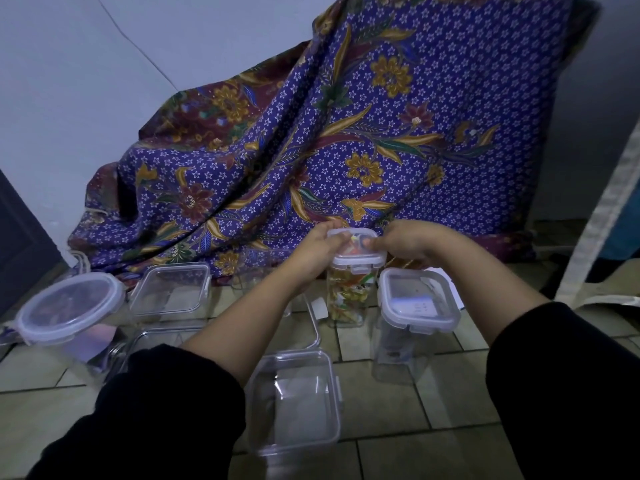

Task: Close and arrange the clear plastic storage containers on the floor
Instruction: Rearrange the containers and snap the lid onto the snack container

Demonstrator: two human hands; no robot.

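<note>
**Roughly midway: lid going onto the tall filled container**

Head view. The tall filled container (348, 299) stands centre-far on the tiled floor (433, 393), just before the patterned cloth (346, 133). Both hands grasp its lid (356, 254). The left hand (320, 251) curls over the left edge and the right hand (405, 245) over the right, forearms reaching forward. Latching looks unfinished.

- Just right, the second tall container (419, 299) is lidded.
- Far left, the round container (69, 306) is lidded.
- The far square container (171, 292) and the near square container (294, 400) seem covered; their latches are unclear.

All sit scattered, so the arranging likely remains.
</note>
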